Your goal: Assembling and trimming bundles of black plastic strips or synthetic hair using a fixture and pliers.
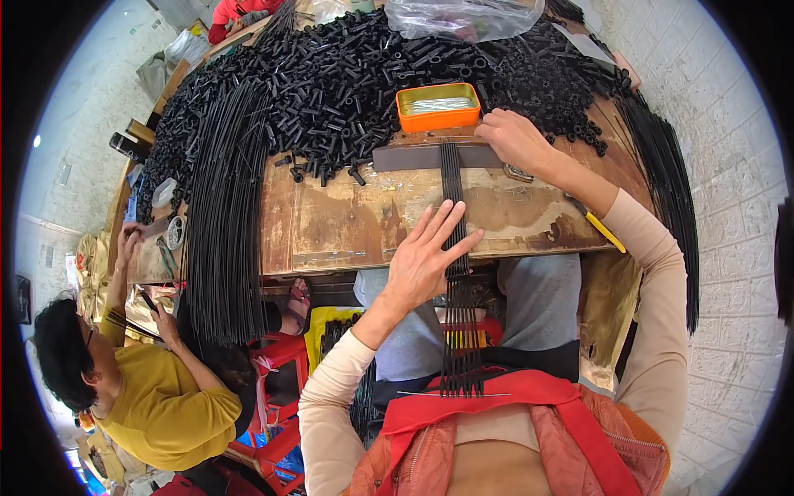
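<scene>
A flat row of thin black rods (pixel 452 178) runs from the table over its front edge down to my lap. My left hand (pixel 420 263) lies across the rods at the table edge, fingers stretched out and spread. Near the far end, the rods cross a dark grey strip (pixel 405 158). My right hand (pixel 514 142) is closed, fingertips together, by the lower right corner of an orange tin (pixel 439 121); what it may hold is hidden. Thin silvery pins (pixel 441 105) lie in the tin. A thin metal wire (pixel 418 393) crosses the near ends of the rods.
A big heap of small black tubular parts (pixel 331 83) covers the far table. Bundles of long black rods hang over its left (pixel 227 215) and right (pixel 674 215) sides. A yellow-handled cutter (pixel 605 231) lies at right. A co-worker in a yellow top (pixel 165 413) sits at left.
</scene>
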Tool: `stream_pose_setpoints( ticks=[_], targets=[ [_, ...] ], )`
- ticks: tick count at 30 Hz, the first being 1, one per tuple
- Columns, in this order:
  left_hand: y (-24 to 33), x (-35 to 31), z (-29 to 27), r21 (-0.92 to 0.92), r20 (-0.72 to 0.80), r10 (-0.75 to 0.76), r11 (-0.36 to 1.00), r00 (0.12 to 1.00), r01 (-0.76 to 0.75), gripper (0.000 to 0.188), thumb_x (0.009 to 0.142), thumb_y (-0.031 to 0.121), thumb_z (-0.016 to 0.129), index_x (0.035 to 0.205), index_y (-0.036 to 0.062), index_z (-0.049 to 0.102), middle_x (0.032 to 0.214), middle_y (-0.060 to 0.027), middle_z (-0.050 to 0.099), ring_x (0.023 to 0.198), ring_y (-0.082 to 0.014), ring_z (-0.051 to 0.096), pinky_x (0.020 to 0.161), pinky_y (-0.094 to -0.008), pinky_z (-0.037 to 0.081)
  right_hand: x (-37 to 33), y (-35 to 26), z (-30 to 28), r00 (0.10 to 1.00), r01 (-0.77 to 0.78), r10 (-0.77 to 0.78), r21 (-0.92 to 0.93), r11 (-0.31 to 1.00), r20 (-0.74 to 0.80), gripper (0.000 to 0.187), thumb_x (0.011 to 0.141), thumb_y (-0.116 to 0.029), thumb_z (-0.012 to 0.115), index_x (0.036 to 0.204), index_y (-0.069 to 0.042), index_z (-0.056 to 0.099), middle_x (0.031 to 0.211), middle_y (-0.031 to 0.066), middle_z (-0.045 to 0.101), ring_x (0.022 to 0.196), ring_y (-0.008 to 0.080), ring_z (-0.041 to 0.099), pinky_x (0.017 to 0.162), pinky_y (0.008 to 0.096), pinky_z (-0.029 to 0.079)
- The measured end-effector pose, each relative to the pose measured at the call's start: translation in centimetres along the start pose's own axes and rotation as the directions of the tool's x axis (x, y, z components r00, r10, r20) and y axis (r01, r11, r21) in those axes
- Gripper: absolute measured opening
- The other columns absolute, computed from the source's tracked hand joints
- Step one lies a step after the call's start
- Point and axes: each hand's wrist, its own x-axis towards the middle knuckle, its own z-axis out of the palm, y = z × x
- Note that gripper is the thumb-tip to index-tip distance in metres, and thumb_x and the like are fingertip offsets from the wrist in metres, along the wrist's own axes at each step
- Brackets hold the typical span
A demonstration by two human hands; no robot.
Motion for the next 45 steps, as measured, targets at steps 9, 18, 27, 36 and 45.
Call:
stream_pose_setpoints(
  ticks=[9, 18, 27, 36, 45],
  targets=[
    [0.0, 0.1, 0.0, 0.004, -0.006, 0.003, 1.0, 1.0, -0.003, 0.066, 0.069, 0.014, 0.066, 0.133, 0.0227, 0.055, 0.15, -0.0159, 0.036, 0.138, -0.0318, 0.036, 0.112, -0.0459, 0.031, -0.1, 0.0, -0.4, 0.999, -0.024, 0.027, 0.068, 0.997, -0.037, 0.015, 0.076, -0.001, 0.059, 0.09, -0.002, 0.067, 0.082, 0.0096, 0.058, 0.084, 0.028, 0.057, 0.074, 0.0384, 0.049],
    [0.1, 0.0, 0.0, -0.003, -0.004, -0.006, 1.0, 1.0, 0.006, 0.068, 0.067, 0.008, 0.064, 0.133, 0.0225, 0.055, 0.15, -0.0159, 0.036, 0.139, -0.0317, 0.036, 0.112, -0.0457, 0.031, 0.0, -0.2, -0.2, 0.999, -0.026, 0.029, 0.089, 0.996, -0.026, 0.016, 0.078, -0.003, 0.059, 0.091, -0.003, 0.067, 0.084, 0.0101, 0.06, 0.085, 0.0283, 0.058, 0.075, 0.038, 0.049],
    [0.7, 0.3, -0.9, 0.106, 0.11, 0.006, 0.994, 0.994, -0.018, 0.082, 0.064, 0.004, 0.066, 0.14, 0.0261, 0.047, 0.154, -0.0162, 0.027, 0.143, -0.0343, 0.025, 0.113, -0.0511, 0.027, 2.3, -0.9, -1.3, 0.985, -0.001, 0.055, 0.308, 0.951, -0.167, 0.028, 0.086, -0.011, 0.063, 0.113, -0.004, 0.063, 0.101, 0.0139, 0.063, 0.092, 0.0298, 0.061, 0.081, 0.0367, 0.05],
    [-7.4, 6.1, 1.6, -0.345, -0.134, 0.111, 0.926, 0.985, -0.152, 0.047, 0.084, 0.01, 0.067, 0.13, 0.0125, 0.057, 0.149, -0.0148, 0.039, 0.142, -0.0357, 0.026, 0.114, -0.0477, 0.026, -6.7, -16.4, -5.7, 0.933, -0.196, -0.23, 0.926, 0.323, 0.278, 0.071, 0.083, -0.023, 0.071, 0.144, -0.008, 0.039, 0.147, 0.0148, 0.042, 0.135, 0.0267, 0.041, 0.111, 0.0389, 0.034],
    [-4.9, 5.8, 2.0, -0.833, -0.073, -0.268, 0.546, 0.961, 0.089, 0.046, 0.101, 0.03, 0.034, 0.129, -0.0029, 0.05, 0.138, -0.0187, 0.049, 0.131, -0.0311, 0.043, 0.113, -0.0459, 0.028, -1.5, -13.9, -14.9, 0.996, -0.03, -0.062, 0.909, 0.415, 0.061, 0.021, 0.098, -0.02, 0.053, 0.098, -0.003, 0.066, 0.091, 0.0019, 0.065, 0.089, 0.0131, 0.061, 0.085, 0.0298, 0.048]
  ],
)
